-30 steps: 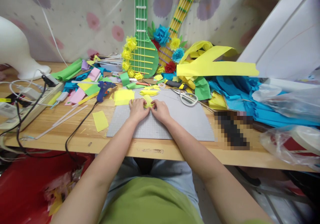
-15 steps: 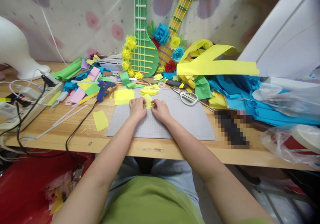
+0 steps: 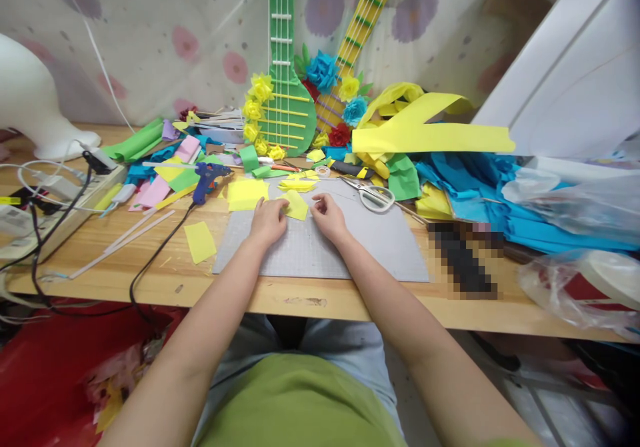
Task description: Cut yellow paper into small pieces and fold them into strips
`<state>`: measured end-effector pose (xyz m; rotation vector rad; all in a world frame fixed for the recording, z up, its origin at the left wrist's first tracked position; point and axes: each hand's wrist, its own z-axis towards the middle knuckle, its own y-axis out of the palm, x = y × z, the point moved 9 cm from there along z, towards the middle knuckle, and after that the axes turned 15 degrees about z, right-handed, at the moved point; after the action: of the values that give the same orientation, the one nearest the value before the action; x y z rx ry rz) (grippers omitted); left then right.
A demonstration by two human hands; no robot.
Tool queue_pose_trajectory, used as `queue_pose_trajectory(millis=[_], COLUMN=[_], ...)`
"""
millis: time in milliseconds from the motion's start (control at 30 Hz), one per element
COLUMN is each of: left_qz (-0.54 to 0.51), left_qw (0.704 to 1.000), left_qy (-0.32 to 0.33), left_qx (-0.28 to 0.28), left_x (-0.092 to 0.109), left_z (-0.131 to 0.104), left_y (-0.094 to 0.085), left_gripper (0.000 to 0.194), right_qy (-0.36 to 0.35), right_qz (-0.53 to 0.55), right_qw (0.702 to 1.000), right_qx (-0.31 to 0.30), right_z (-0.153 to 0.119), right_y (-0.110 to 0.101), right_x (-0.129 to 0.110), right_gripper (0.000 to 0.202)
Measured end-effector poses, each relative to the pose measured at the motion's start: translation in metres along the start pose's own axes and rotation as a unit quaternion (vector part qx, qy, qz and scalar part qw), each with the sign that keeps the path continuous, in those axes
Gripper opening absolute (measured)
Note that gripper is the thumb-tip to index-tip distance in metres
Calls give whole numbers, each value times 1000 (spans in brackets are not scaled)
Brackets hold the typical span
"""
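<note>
My left hand [image 3: 270, 221] is closed, thumb and forefinger pinching the left edge of a small yellow paper piece [image 3: 297, 206]. Just right of that piece, my right hand [image 3: 329, 217] is apart from it, fingers loosely curled with a gap between thumb and forefinger. Both hands are over a grey cutting mat [image 3: 310, 257]. Beyond them lie a small stack of cut yellow pieces [image 3: 299, 184] and, to the left, yellow paper squares [image 3: 247, 194].
Scissors [image 3: 376, 198] lie on the mat's right side. A blue glue gun [image 3: 205, 182] stands left, its cord crossing the table. One yellow sheet [image 3: 200, 242] lies beside the mat. Behind are a green paper-flowered guitar shape [image 3: 290, 117], a yellow one [image 3: 355, 40] and blue crepe paper [image 3: 470, 180].
My right hand has let go of the yellow paper piece and moved slightly right. My left hand has shifted a little left and down, and more of the piece shows.
</note>
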<state>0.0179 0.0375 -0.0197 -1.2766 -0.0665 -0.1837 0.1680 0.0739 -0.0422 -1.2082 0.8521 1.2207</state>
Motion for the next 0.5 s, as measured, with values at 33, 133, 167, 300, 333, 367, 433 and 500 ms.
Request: queue_pose_trajectory(millis=[33,133,167,300,333,367,433,500], left_qz=[12,54,66,87,82,75,54,32], left_qw=[1000,998,998,995,995,996,997,998], left_qy=[-1,-9,-12,-36,-41,-45,-42,-21], left_qx=[2,9,10,26,30,35,43,45], left_x=[2,10,13,21,21,20,19,17], left_z=[0,-2,-2,-4,-4,-4,-4,-4], left_y=[-1,-3,-4,-5,-5,-5,-5,-5], left_gripper=[33,27,25,22,22,22,26,32], right_qy=[-1,-29,-46,-125,-147,-166,-190,-195], right_qz=[2,-19,-34,-121,-147,-172,-212,-235], right_qw=[1000,999,998,982,973,963,944,936], right_qx=[7,4,-4,-73,-100,-126,-164,-174], right_z=[0,-1,-2,-11,-14,-18,-22,-24], right_y=[-3,-6,-5,8,15,21,33,37], right_x=[0,-7,-11,-29,-33,-36,-39,-39], right_gripper=[25,26,27,33,35,35,36,37])
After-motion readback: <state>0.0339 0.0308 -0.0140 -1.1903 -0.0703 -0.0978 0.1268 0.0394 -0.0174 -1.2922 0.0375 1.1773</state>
